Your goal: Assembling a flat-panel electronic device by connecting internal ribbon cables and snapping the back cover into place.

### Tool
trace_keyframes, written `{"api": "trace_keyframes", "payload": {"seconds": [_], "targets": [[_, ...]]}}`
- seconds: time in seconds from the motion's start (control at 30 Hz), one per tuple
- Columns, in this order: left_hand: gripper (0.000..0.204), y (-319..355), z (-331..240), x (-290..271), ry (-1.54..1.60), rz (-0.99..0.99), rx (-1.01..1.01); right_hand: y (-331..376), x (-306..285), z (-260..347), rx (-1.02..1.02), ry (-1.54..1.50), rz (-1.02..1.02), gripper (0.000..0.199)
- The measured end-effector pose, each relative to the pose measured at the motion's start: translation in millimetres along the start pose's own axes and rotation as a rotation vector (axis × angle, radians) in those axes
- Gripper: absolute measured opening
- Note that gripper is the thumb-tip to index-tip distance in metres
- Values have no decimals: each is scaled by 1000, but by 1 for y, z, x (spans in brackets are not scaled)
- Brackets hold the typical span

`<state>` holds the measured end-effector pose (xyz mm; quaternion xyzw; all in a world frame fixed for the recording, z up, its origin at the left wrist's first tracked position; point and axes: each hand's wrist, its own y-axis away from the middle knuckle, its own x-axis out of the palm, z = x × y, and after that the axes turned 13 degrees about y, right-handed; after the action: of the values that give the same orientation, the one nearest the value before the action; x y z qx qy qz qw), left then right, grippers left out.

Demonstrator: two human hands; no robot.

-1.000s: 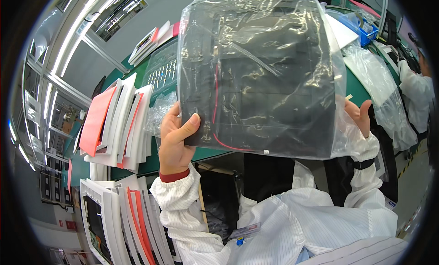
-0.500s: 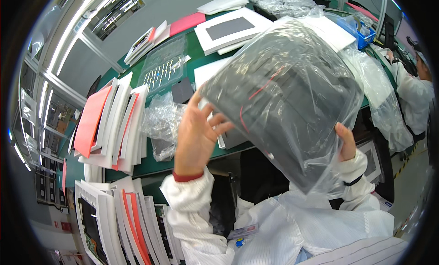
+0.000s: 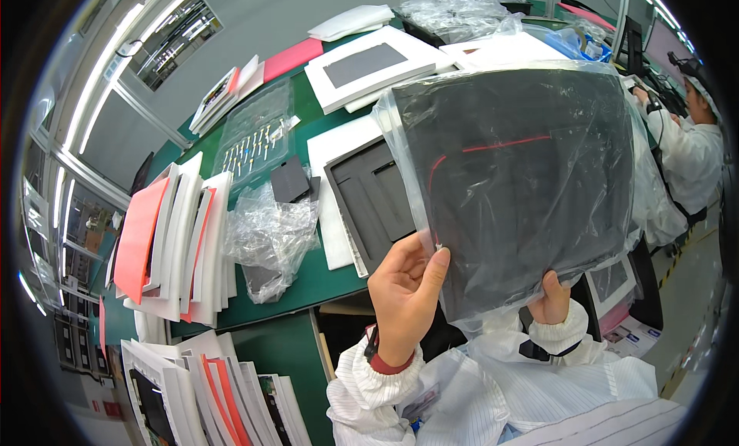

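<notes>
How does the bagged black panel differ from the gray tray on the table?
Left hand and right hand hold the black panel through its clear bag; the gray tray lies over the table. The panel is wrapped; the tray looks unwrapped. The panel shows a red line; the tray shows recesses. Both look dark.
</notes>
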<state>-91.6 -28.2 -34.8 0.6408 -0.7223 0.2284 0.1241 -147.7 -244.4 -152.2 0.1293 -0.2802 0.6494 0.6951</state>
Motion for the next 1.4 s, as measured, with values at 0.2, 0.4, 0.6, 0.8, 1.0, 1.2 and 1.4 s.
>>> {"api": "trace_keyframes", "payload": {"seconds": [0.2,0.4,0.6,0.8,1.0,1.2,1.4], "targets": [[25,1,1,3,-17,-46,21,6,5,-3,48,-30,-12,57],[17,1,8,1,20,-74,29,9,4,-10,90,-28,-43,57],[14,-1,10,-2,40,-80,52,14,-2,-21,79,48,-67,54],[13,-4,13,-6,47,-97,46,17,3,-26,45,130,-107,52],[9,-1,11,-7,81,-195,-15,21,-3,-31,1,402,-88,46],[10,2,14,-12,107,-199,-7,16,11,-12,16,489,-38,48],[11,3,18,-18,139,-186,-17,13,7,-13,-58,673,-16,54]]}}
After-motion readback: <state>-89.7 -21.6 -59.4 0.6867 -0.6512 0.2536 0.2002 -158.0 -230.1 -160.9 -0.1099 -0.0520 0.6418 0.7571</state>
